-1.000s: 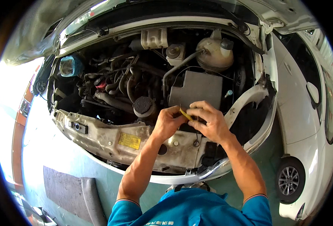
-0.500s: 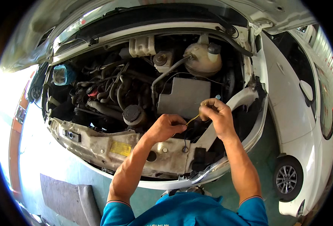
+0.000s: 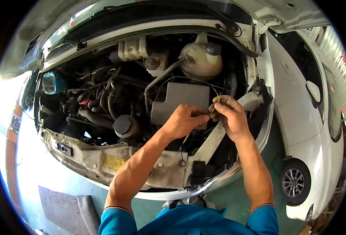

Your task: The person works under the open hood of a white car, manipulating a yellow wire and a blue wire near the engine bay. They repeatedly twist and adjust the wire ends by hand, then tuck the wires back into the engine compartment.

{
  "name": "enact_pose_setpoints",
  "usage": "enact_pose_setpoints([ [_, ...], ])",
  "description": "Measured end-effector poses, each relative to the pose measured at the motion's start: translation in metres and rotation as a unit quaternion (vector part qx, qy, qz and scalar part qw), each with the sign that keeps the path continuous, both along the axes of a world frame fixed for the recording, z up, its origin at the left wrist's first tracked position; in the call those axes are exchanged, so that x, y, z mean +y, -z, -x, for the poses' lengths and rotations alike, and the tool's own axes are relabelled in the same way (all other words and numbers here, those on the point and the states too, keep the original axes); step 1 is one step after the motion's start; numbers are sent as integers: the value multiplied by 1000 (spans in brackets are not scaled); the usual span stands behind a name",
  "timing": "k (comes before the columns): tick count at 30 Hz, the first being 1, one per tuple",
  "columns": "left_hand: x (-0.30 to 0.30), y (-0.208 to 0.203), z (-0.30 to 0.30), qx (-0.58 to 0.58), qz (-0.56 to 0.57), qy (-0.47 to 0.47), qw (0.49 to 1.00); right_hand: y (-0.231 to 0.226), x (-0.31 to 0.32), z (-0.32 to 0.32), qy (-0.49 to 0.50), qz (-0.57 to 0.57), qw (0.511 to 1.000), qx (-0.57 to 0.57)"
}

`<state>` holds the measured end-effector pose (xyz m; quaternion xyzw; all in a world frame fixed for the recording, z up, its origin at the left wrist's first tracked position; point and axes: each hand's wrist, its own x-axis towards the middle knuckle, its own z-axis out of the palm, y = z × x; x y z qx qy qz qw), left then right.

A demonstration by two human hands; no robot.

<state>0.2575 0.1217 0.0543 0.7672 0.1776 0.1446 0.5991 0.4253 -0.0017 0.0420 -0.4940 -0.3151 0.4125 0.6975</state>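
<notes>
A thin yellow wire runs up from the front of the engine bay into my hands. My left hand pinches it between thumb and fingers, above the right part of the front panel. Close beside, almost fingertip to fingertip, my right hand is closed on the wire's upper part, which sticks up past the fingers. Below my left hand a dark blue wire hangs over the cream front panel. Behind the hands lies a flat grey cover. The exact grip points are hidden by my fingers.
Beyond the cover stand a cloudy white coolant tank and a fluid reservoir. A round black cap and hoses fill the left side. Another white car is parked at right. The raised hood hangs overhead.
Both hands have moved slightly up and closer together along the wire. Its end now rises above my right fingers. The view has shifted a little to the right.
</notes>
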Motion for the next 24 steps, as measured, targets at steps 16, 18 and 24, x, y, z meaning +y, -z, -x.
enact_pose_setpoints([
  [16, 36, 3, 27, -43, 48, -38, 997, -42, -22, -76, 15, 114, 914, -390],
  [18, 46, 17, 30, -43, 42, -62, 996, -41, -19, -84, -18, 174, 889, -422],
  [24, 55, 27, 36, -9, 25, -125, 992, -25, 0, -90, -16, 128, 809, -574],
])
